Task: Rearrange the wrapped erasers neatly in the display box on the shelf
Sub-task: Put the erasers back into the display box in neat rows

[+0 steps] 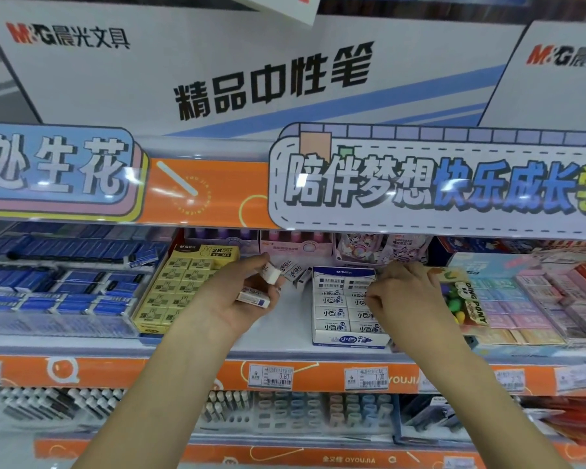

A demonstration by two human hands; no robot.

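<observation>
A white and blue display box [347,340] stands on the shelf, filled with rows of white wrapped erasers [332,313]. My left hand [247,292] hovers just left of the box and grips two wrapped erasers [272,273], one upright at the fingertips and one flat in the palm. A few loose erasers [296,270] lie on the shelf behind my left hand. My right hand [403,292] rests on the right side of the box, fingers curled down onto the erasers there; what it holds is hidden.
A yellow box of erasers [176,286] stands to the left, blue erasers [65,286] beyond it. A toy pack [467,299] and pastel erasers [535,299] sit to the right. An orange shelf rail with price tags [274,375] runs below; a sign overhangs above.
</observation>
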